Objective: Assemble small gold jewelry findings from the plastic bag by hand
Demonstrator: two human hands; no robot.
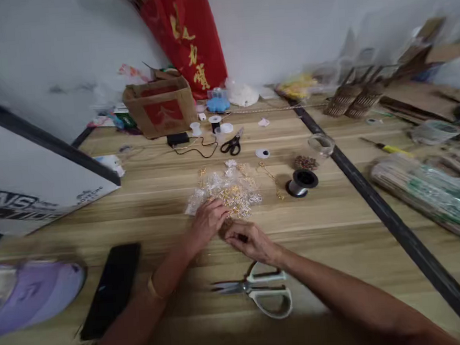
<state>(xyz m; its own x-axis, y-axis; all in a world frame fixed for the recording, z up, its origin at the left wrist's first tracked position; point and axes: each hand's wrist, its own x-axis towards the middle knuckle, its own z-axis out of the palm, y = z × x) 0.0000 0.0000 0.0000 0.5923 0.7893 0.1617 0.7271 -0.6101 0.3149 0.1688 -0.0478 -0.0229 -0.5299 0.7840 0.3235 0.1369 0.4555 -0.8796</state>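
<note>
A pile of small gold and clear jewellery pieces (237, 195) lies on crumpled clear plastic bags (215, 183). My left hand (208, 219) rests at the near edge of this pile, its fingers bent and pressed together. Close beside it, my right hand (254, 240) has thumb and fingers closed in a pinch. Between the fingertips of both hands is a small brownish thing (226, 225), too small and blurred to name. White-handled scissors (246, 287) lie slightly open just below my right hand. A short gold chain (272, 179) is stretched out right of the pile.
Right of the pile stand a black wire spool (303, 180) and a tipped clear cup (321, 146) with brown beads (306, 162). Behind are black scissors (232, 143) and a paper bag (162, 108). A phone (112, 288) and a purple shoe (37, 293) lie left.
</note>
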